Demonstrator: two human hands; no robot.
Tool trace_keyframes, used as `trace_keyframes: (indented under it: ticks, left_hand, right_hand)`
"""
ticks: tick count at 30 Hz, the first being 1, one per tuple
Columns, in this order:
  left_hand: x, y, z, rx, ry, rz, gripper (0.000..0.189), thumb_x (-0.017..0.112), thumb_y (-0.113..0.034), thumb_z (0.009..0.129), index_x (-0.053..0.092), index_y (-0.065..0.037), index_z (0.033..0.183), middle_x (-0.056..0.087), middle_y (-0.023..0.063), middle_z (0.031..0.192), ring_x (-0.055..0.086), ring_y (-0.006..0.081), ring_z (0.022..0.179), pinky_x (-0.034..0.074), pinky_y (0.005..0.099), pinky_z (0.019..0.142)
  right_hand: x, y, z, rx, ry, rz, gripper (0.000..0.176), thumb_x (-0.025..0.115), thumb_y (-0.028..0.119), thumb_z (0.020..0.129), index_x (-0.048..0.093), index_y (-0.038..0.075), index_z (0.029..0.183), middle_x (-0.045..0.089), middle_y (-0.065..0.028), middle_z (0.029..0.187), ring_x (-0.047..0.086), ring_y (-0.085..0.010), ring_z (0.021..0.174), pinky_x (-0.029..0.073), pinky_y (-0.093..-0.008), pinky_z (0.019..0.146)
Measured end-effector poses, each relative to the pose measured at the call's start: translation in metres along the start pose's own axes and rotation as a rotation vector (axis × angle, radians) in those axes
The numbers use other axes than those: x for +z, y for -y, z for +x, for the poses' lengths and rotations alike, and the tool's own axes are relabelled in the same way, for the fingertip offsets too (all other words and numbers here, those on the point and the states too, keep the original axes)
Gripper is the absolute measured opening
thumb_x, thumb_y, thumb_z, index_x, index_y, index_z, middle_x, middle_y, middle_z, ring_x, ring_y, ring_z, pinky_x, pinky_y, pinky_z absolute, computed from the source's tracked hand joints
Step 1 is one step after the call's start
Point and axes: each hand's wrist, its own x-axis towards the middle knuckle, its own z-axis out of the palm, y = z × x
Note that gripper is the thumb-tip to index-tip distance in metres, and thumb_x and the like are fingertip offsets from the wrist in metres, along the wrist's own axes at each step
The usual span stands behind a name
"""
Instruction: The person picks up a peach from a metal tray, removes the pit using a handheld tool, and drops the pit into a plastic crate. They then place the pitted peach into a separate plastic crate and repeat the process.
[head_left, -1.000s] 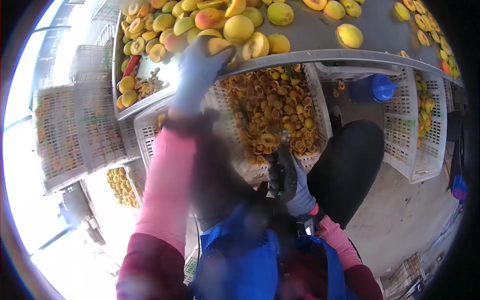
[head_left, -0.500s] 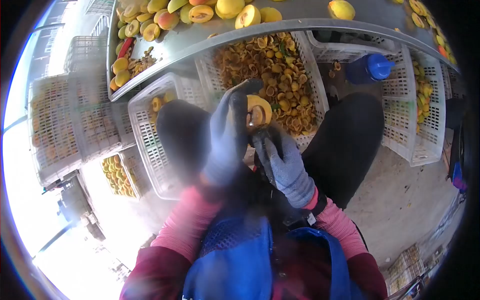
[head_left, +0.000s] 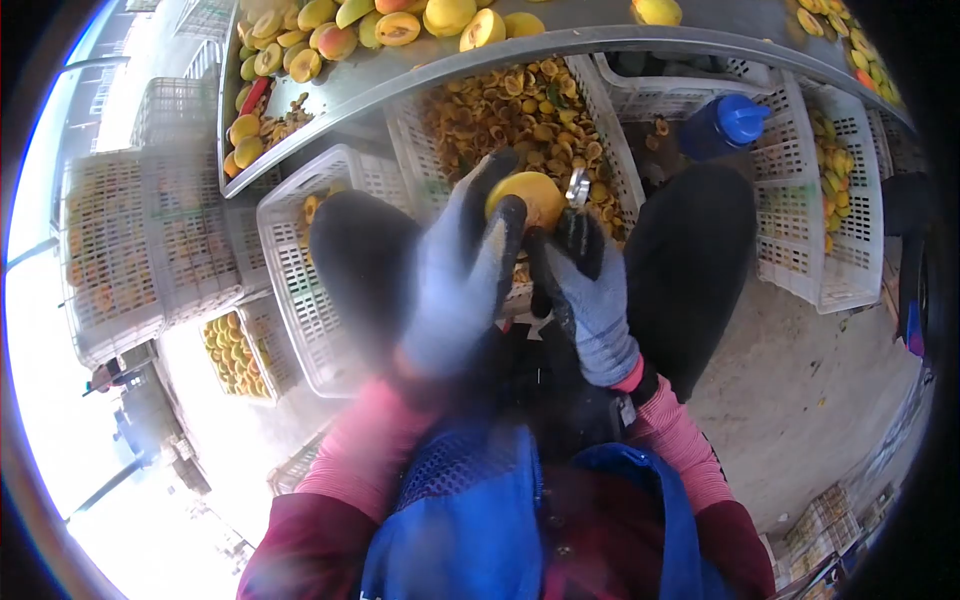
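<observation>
My left hand [head_left: 462, 245], in a grey glove with dark fingertips, holds a yellow peach [head_left: 527, 196] between thumb and fingers. Its rounded skin side faces up, and its lower part is hidden. In my right hand [head_left: 590, 290], gloved the same way, is a pitting tool with a shiny, curved metal head [head_left: 577, 187]. The head rises just right of the peach, apart from it; the dark fingers cover the handle. Both hands are close together above my lap. Beyond them stands a white crate [head_left: 612, 130] full of peach scraps and cut pieces.
A metal table [head_left: 580, 48] bearing whole and halved peaches crosses the top. White crates stand at left [head_left: 300, 280] and right [head_left: 790, 200], the right one holding peaches. A blue jug [head_left: 728, 125] sits between crates. Stacked crates [head_left: 110, 255] stand far left.
The peach's cut face with its pit was visible; now its rounded side shows. The tool's head has left the pit and moved up and right. My right hand has shifted slightly right.
</observation>
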Motion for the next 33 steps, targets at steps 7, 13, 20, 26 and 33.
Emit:
trace_keyframes:
  ticks: [7, 13, 20, 26, 33]
  left_hand:
    - [-0.019, -0.008, 0.0, -0.299, 0.07, -0.182, 0.035, 0.046, -0.03, 0.096, 0.058, 0.0, 0.108, 0.062, 0.0094, 0.091, 0.059, 0.0139, 0.082, 0.048, 0.0258, 0.07]
    - [0.008, -0.002, -0.008, -0.087, -0.131, -0.086, 0.034, 0.043, -0.027, 0.097, 0.056, 0.001, 0.107, 0.061, 0.0114, 0.09, 0.058, 0.0155, 0.08, 0.047, 0.0266, 0.072]
    - [0.012, 0.006, -0.015, 0.087, -0.165, -0.064, 0.032, 0.041, -0.023, 0.098, 0.054, 0.002, 0.113, 0.059, 0.0094, 0.102, 0.055, 0.0155, 0.094, 0.043, 0.0279, 0.084]
    - [0.016, 0.001, -0.014, 0.108, -0.187, -0.011, 0.031, 0.042, -0.021, 0.096, 0.054, 0.003, 0.111, 0.06, 0.0111, 0.097, 0.057, 0.0171, 0.088, 0.045, 0.0277, 0.079]
    - [-0.001, 0.013, -0.007, 0.08, 0.075, 0.051, 0.029, 0.04, -0.015, 0.094, 0.056, 0.005, 0.108, 0.061, 0.0114, 0.099, 0.056, 0.0161, 0.093, 0.042, 0.028, 0.086]
  right_hand:
    - [-0.005, -0.003, 0.001, -0.14, 0.1, -0.144, 0.033, 0.059, 0.004, 0.083, 0.048, 0.002, 0.114, 0.059, -0.0116, 0.101, 0.059, -0.0174, 0.09, 0.047, -0.0303, 0.078]
    - [-0.007, -0.044, -0.029, -0.494, 0.054, -0.866, 0.041, 0.051, 0.019, 0.09, 0.041, 0.002, 0.126, 0.055, -0.0222, 0.11, 0.057, -0.0351, 0.096, 0.047, -0.0407, 0.081]
    - [0.002, -0.029, -0.029, -0.443, 0.078, -0.781, 0.038, 0.046, 0.01, 0.092, 0.039, -0.003, 0.126, 0.048, -0.0251, 0.117, 0.054, -0.0357, 0.1, 0.045, -0.0406, 0.087]
    - [0.004, -0.038, -0.03, -0.638, -0.016, -0.848, 0.039, 0.039, 0.02, 0.096, 0.041, -0.006, 0.125, 0.052, -0.0223, 0.113, 0.055, -0.029, 0.099, 0.045, -0.0373, 0.086]
    - [-0.017, -0.067, -0.032, -0.418, 0.201, -0.656, 0.039, 0.045, 0.03, 0.095, 0.046, 0.0, 0.12, 0.055, -0.0135, 0.09, 0.056, -0.0199, 0.069, 0.047, -0.0289, 0.059]
